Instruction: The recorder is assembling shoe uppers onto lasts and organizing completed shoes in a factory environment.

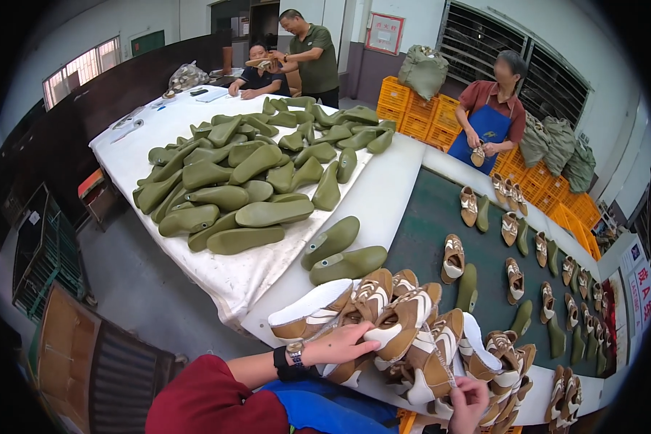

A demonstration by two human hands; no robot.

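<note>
Your counter [247,283], draped in white, is the largest thing here, with the green belt [425,217] running off to your right. Loose green lasts [257,160] heap over the cloth, and two more lie on the white border just beyond your pile. By the look of it the work is only partway: shoes [452,259] are set out along the belt, many with a last lying beside them, yet none has a last in it that you can make out. The heap of lasts and the brown-and-white pile [406,312] at the counter's near edge, right under your hands, seem to be what is left. Across the belt, a co-worker [490,119] holds a shoe. Your left hand [349,343] lies across the pile, fingers extended and tips at a white toe; whether they grip anything, you cannot tell. Your right hand [470,405] pinches the lower end of a thin pale strip [441,357], perhaps a lace or tape, against a shoe. The strip's upper end is hard to make out, the pile's lower shoes are hidden, and the belt's far shoes are too small to judge.
</note>
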